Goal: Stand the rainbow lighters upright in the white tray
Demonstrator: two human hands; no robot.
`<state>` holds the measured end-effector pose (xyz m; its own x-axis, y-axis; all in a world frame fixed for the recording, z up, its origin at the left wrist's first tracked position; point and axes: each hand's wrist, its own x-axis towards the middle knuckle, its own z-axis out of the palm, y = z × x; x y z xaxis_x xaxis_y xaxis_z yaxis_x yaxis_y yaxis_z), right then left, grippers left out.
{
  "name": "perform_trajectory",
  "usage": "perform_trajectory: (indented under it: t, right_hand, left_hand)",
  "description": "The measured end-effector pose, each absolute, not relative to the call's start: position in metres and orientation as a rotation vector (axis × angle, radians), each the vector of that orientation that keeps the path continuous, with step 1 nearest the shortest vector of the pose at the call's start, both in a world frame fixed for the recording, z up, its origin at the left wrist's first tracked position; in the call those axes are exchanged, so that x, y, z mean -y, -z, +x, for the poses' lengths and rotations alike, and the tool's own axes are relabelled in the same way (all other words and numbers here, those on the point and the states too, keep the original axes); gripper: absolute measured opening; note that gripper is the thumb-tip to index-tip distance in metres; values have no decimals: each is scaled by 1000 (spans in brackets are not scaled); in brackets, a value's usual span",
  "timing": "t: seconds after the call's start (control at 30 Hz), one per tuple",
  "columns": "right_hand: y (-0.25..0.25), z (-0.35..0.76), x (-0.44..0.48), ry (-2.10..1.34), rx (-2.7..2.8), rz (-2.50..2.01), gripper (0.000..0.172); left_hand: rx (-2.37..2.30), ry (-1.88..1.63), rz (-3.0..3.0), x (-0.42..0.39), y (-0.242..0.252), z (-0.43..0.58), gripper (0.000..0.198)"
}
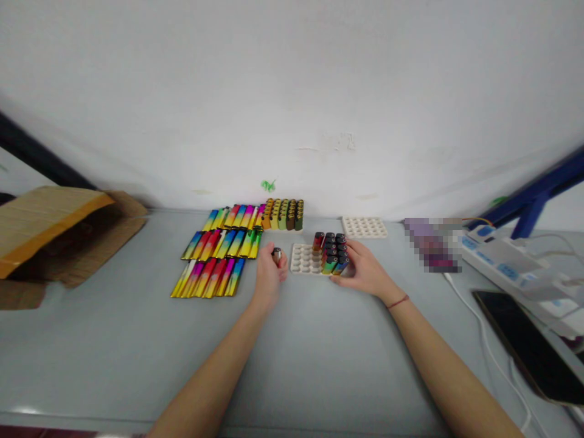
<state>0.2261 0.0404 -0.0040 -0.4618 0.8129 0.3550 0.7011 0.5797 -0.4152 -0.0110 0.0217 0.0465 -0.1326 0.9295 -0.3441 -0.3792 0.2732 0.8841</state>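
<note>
My left hand [268, 275] is closed round one lighter [276, 253], whose metal top sticks up from my fist. It hovers just left of a white holed tray [303, 260]. Several rainbow lighters [332, 250] stand upright in the tray's right part. My right hand [365, 271] grips the tray's right end, fingers wrapped beside those lighters. Left of my hands, rows of rainbow lighters [218, 258] lie flat on the grey table [292, 353].
A filled tray of lighters [283, 215] and an empty white tray [365, 227] stand by the wall. An open cardboard box [55, 234] lies at the left. At the right are a power strip [506, 261], white cables and a dark phone [531, 347].
</note>
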Motion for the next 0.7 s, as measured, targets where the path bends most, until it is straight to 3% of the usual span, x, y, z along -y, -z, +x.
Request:
perform_trajectory:
  t: [0.7]
  right_hand:
    - [3, 226, -42, -313, 2300, -1195, 72]
  left_hand:
    - [-1166, -1374, 541, -19, -43, -8, 54]
